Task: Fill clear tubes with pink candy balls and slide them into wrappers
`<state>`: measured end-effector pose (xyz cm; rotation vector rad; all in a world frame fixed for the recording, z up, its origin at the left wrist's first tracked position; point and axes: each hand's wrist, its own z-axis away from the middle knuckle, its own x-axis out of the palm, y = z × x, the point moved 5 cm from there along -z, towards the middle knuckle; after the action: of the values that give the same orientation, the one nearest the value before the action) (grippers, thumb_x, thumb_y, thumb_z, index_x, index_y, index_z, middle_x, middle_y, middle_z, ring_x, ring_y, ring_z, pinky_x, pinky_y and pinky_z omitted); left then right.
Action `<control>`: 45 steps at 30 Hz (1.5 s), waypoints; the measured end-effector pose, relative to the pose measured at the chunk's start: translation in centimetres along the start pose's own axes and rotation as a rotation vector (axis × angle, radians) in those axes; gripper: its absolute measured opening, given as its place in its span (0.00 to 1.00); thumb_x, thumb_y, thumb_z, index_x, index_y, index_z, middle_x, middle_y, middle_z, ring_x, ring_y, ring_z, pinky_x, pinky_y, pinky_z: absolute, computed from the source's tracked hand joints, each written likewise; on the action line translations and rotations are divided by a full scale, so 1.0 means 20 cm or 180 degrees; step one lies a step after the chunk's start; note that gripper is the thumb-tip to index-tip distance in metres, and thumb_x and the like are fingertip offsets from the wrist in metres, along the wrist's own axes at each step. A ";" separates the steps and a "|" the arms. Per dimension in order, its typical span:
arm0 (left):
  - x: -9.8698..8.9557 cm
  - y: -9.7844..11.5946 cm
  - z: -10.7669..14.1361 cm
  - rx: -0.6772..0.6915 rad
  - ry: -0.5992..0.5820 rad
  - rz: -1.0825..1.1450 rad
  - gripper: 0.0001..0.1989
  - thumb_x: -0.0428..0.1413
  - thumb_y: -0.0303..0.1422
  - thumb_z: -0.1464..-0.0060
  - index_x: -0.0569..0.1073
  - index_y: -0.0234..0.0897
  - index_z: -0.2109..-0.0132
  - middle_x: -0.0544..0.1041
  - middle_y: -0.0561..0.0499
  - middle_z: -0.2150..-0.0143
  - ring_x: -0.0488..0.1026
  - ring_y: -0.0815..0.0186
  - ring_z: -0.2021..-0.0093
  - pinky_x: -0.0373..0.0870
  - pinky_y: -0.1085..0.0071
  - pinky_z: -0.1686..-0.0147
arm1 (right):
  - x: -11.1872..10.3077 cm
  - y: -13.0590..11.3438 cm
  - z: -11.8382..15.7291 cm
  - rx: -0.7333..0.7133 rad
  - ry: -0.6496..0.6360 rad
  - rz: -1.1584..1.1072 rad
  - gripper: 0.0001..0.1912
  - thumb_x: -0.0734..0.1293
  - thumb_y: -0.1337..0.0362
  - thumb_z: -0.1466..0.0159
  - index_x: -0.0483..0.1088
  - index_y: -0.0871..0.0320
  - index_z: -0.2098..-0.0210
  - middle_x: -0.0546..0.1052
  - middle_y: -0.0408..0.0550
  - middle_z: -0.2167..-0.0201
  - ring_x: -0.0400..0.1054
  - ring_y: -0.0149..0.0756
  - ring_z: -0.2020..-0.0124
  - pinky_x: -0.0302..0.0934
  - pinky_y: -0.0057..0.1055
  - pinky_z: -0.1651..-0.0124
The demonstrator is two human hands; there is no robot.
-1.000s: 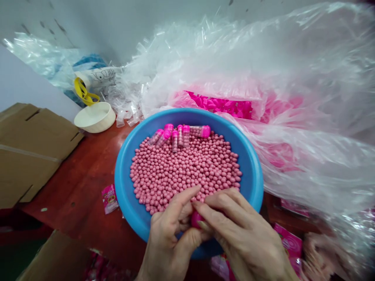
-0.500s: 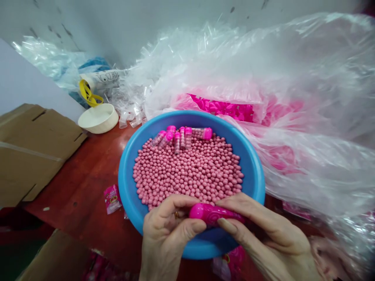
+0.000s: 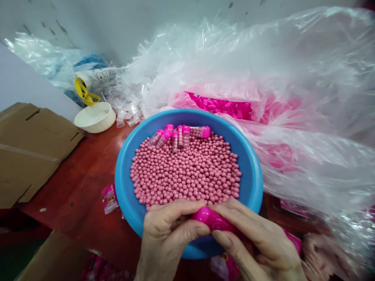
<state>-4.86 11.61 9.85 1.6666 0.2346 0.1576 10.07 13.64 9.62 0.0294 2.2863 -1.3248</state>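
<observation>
Over the near edge of a blue basin [image 3: 122,187], both hands grip one glossy pink plastic piece [image 3: 216,221] with a rounded end and a swirl pattern. My left hand [image 3: 166,230] pinches its rounded end between thumb and fingers. Around the other end, my right hand [image 3: 254,238] closes and partly covers it. Small round pink balls [image 3: 187,177] fill much of the basin. On top of them, toward the far side, lie several small clear tubes [image 3: 175,142] with pink caps, holding similar balls.
Behind the basin, a large clear plastic bag [image 3: 293,50] holds pink parts [image 3: 219,107]. Loose clear tubes [image 3: 129,111], a white dish [image 3: 96,119] and yellow tape [image 3: 83,91] lie back left. Cardboard [image 3: 38,148] and a pink packet [image 3: 109,199] sit left on the red table [image 3: 79,187].
The right hand has shifted left along the pink piece and covers more of it. The left hand still pinches the rounded end. The whole view has shifted slightly.
</observation>
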 end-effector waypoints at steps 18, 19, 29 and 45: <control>0.01 0.02 0.07 0.0972 -0.0060 -0.0661 0.22 0.59 0.18 0.53 0.76 0.41 0.51 0.82 0.50 0.59 0.79 0.64 0.59 0.76 0.74 0.58 | 0.04 -0.01 -0.05 -0.0237 0.0126 0.0180 0.14 0.67 0.72 0.40 0.75 0.51 0.57 0.81 0.43 0.67 0.76 0.36 0.67 0.73 0.28 0.64; 0.01 0.03 0.06 0.1007 -0.0056 -0.0604 0.20 0.59 0.18 0.52 0.77 0.39 0.52 0.82 0.49 0.60 0.79 0.65 0.60 0.75 0.75 0.58 | 0.03 0.00 -0.05 -0.0158 0.0097 0.0049 0.14 0.68 0.71 0.40 0.74 0.50 0.56 0.81 0.41 0.66 0.76 0.34 0.66 0.73 0.26 0.63; -0.01 0.01 0.10 0.0930 0.0128 -0.0812 0.19 0.59 0.19 0.52 0.77 0.42 0.53 0.82 0.52 0.61 0.78 0.66 0.60 0.73 0.75 0.56 | 0.00 0.02 0.04 0.0100 0.0477 0.0065 0.14 0.66 0.77 0.41 0.70 0.54 0.60 0.79 0.40 0.64 0.74 0.27 0.64 0.67 0.18 0.55; 0.00 -0.09 0.07 -0.0235 0.0333 0.0777 0.17 0.63 0.26 0.54 0.78 0.48 0.57 0.79 0.55 0.64 0.77 0.69 0.71 0.77 0.76 0.71 | 0.04 0.10 -0.02 0.1257 0.0407 -0.0562 0.08 0.64 0.62 0.37 0.70 0.47 0.57 0.79 0.36 0.70 0.74 0.26 0.72 0.67 0.14 0.71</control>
<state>-4.53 10.36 7.91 1.6117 0.1018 0.4330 9.67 14.80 7.87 0.0467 2.1306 -1.8996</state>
